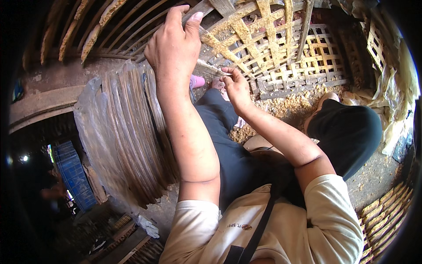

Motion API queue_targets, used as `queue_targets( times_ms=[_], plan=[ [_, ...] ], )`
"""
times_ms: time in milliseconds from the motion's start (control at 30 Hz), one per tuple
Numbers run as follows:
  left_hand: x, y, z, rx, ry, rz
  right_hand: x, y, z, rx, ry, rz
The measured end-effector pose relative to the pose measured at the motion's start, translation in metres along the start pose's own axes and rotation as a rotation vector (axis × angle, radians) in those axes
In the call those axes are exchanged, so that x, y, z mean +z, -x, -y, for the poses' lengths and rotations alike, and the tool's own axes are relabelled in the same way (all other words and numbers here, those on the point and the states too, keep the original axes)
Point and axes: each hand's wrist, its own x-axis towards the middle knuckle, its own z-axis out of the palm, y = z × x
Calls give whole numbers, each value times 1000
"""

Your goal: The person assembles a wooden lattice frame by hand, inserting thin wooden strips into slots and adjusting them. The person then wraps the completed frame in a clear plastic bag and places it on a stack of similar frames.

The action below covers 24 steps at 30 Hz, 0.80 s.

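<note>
— Hands, status?
— Left hand (173, 46) clenches the woven bamboo panel (263, 44) by its near edge; right hand (236, 86) pinches a loose bamboo strip (210, 67).
— Geometry?
— Panel lies ahead, up and right of me. Strip's long axis runs leftward from my right fingers, passing below my left hand; right hand nearer.

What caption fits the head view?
Left hand steadies a woven bamboo panel while right hand pinches a thin strip.
</note>
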Motion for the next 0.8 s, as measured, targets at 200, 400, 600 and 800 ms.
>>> queue_targets(
  times_ms=[200,400,600,800],
  plan=[
    [-2,1,-3,2,-33,30,8,1,-6,-255,251,-3],
    [-1,-1,-5,-22,-74,20,12,1,-2,-359,376,-137],
    [-4,-2,-7,-59,-84,42,15,-2,3,-360,317,-175],
    [-2,-2,-8,-80,-110,40,7,-15,-3,-407,229,-114]
  ],
)
